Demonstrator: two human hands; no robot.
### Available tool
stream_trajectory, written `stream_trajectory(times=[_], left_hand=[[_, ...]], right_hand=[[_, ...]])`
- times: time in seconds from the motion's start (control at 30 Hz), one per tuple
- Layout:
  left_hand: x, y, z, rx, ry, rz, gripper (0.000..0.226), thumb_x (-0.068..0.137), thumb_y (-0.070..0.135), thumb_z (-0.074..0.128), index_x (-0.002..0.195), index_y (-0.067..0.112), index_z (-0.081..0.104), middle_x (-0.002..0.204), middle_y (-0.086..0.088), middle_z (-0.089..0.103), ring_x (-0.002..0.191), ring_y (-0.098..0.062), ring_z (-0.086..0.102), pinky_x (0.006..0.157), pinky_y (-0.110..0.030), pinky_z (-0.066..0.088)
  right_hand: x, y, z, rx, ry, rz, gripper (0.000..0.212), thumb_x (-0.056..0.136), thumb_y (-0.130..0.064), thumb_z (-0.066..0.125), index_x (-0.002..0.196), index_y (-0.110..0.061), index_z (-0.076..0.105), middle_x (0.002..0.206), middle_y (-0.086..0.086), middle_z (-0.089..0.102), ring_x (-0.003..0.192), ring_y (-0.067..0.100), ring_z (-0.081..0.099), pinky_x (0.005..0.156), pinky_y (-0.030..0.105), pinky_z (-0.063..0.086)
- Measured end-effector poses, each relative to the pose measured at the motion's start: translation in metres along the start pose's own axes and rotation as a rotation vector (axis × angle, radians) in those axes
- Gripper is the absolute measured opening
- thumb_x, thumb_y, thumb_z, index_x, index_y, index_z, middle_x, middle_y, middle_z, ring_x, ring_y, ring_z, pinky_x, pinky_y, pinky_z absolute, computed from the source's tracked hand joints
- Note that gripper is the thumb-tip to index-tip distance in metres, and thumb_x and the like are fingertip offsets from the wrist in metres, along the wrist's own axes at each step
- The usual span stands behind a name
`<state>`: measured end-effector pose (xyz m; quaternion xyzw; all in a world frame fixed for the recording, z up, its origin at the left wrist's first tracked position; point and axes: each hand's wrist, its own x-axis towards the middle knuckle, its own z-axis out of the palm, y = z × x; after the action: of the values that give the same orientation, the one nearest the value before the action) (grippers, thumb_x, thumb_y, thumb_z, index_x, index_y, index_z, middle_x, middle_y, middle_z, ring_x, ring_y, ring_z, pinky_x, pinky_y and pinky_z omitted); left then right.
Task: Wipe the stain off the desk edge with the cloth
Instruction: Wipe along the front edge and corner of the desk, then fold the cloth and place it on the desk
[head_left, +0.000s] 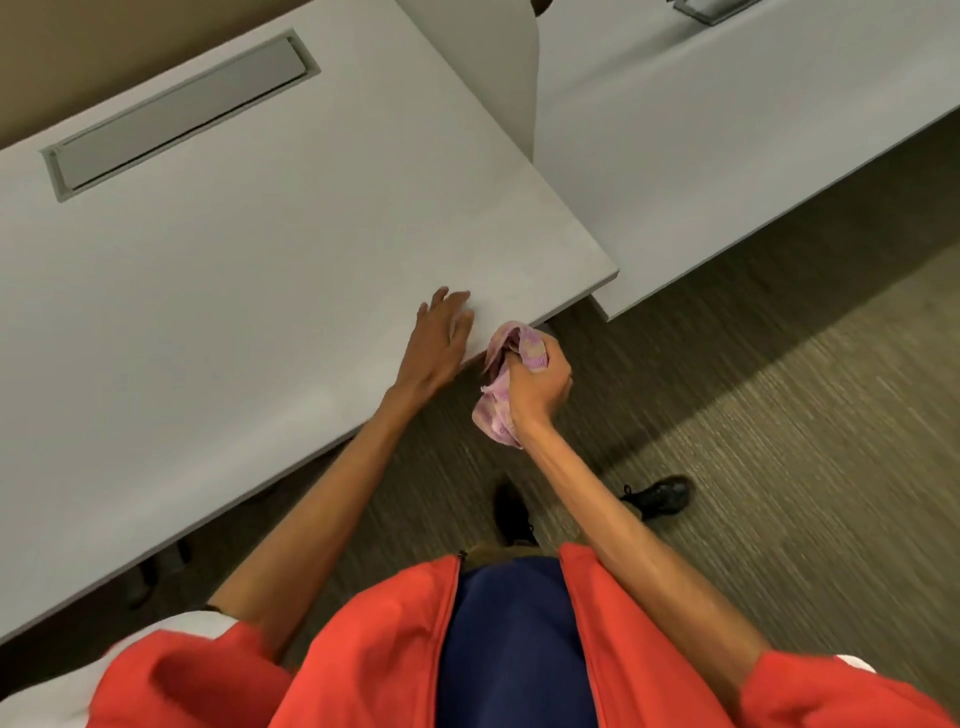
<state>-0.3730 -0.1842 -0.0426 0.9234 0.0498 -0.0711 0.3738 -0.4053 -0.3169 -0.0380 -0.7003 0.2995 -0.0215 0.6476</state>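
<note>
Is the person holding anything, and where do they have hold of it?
The right hand grips a bunched pink cloth around its middle, at the desk edge. The left hand lies flat on the desk, holding nothing.

The cloth (511, 376) I'm using is a soft, pale pink-lilac rag, crumpled into a loose bunch rather than folded. Its upper wad presses up against the front edge of the desk (291, 270), near the right-hand corner, while a wrinkled tail hangs down below that edge, clear of the carpet. The desk is a flat, matte light-grey slab with a thin square edge, running diagonally away from me. I can't make out the stain on that edge
</note>
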Motion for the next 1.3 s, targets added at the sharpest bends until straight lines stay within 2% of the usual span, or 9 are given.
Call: stream_trajectory(times=[0.1,0.17,0.27,0.43,0.57,0.77,0.93,1.03,1.3], left_hand=[[-0.018,0.024,0.002,-0.146,0.065,0.028,0.046,0.101,0.051,0.036,0.125,0.023,0.064,0.127,0.007,0.065,0.116,-0.007,0.059,0.099,-0.024,0.042],[-0.029,0.039,-0.001,-0.252,0.045,0.053,0.045,0.097,0.06,0.038,0.11,0.03,0.069,0.099,0.023,0.069,0.09,0.008,0.063,0.079,-0.01,0.044],[-0.036,0.056,-0.004,-0.334,-0.02,0.033,0.044,0.094,0.063,0.044,0.097,0.027,0.068,0.08,0.015,0.068,0.071,0.004,0.062,0.068,-0.016,0.046],[-0.033,0.072,-0.02,-0.501,-0.047,-0.041,0.05,0.087,0.052,0.063,0.121,0.016,0.063,0.11,-0.001,0.07,0.1,-0.015,0.068,0.09,-0.034,0.056],[-0.032,0.081,-0.04,-0.654,0.032,-0.089,0.039,0.092,0.03,0.066,0.124,0.007,0.062,0.117,-0.014,0.07,0.105,-0.023,0.067,0.09,-0.033,0.056],[-0.029,0.074,-0.074,-0.698,0.161,-0.057,0.029,0.1,0.02,0.048,0.123,0.006,0.059,0.113,-0.007,0.066,0.098,-0.016,0.065,0.088,-0.028,0.055],[-0.022,0.068,-0.093,-0.73,0.235,0.027,0.038,0.106,0.027,0.037,0.129,0.004,0.057,0.12,-0.009,0.065,0.103,-0.014,0.066,0.082,-0.022,0.057],[-0.012,0.07,-0.101,-0.75,0.267,0.047,0.039,0.106,0.028,0.036,0.13,0.004,0.056,0.122,-0.01,0.065,0.104,-0.015,0.066,0.077,-0.018,0.056],[0.022,0.073,-0.123,-0.827,0.348,-0.085,0.041,0.097,0.024,0.038,0.126,0.001,0.057,0.127,-0.018,0.063,0.114,-0.032,0.062,0.096,-0.044,0.054]], right_hand=[[-0.006,-0.01,-0.007,0.052,-0.01,-0.047,0.026,0.087,-0.004,0.066,0.109,-0.017,0.068,0.099,-0.005,0.071,0.089,0.002,0.066,0.073,0.013,0.052],[-0.009,-0.019,-0.01,0.076,-0.021,-0.097,0.021,0.089,-0.007,0.064,0.107,-0.018,0.068,0.098,-0.006,0.071,0.089,0.005,0.067,0.074,0.019,0.056],[-0.014,-0.033,-0.012,0.066,-0.072,-0.164,0.028,0.089,-0.004,0.062,0.111,-0.02,0.063,0.104,-0.008,0.066,0.094,0.004,0.065,0.08,0.025,0.06],[-0.015,-0.061,-0.013,0.071,-0.263,-0.23,0.049,0.086,0.004,0.063,0.126,-0.022,0.049,0.122,-0.006,0.054,0.112,0.019,0.061,0.088,0.041,0.059],[-0.012,-0.078,-0.015,-0.015,-0.467,-0.342,0.071,0.079,0.006,0.07,0.136,-0.023,0.039,0.135,-0.002,0.045,0.118,0.016,0.053,0.083,0.028,0.058],[0.006,-0.099,-0.015,-0.023,-0.6,-0.456,0.05,0.088,-0.017,0.06,0.134,-0.018,0.041,0.126,-0.007,0.051,0.108,-0.01,0.054,0.081,0.013,0.051],[0.044,-0.122,-0.01,-0.172,-0.609,-0.444,0.066,0.088,-0.031,0.072,0.141,-0.018,0.035,0.143,0.004,0.045,0.124,0.014,0.046,0.101,0.029,0.042],[0.06,-0.137,-0.001,-0.223,-0.809,-0.379,0.068,0.086,-0.036,0.073,0.141,-0.018,0.038,0.138,0.004,0.053,0.122,0.019,0.055,0.089,0.026,0.051],[0.093,-0.173,0.037,-0.319,-1.024,-0.412,0.072,0.077,-0.047,0.073,0.14,-0.026,0.044,0.14,-0.003,0.053,0.124,0.013,0.053,0.09,0.027,0.048]])
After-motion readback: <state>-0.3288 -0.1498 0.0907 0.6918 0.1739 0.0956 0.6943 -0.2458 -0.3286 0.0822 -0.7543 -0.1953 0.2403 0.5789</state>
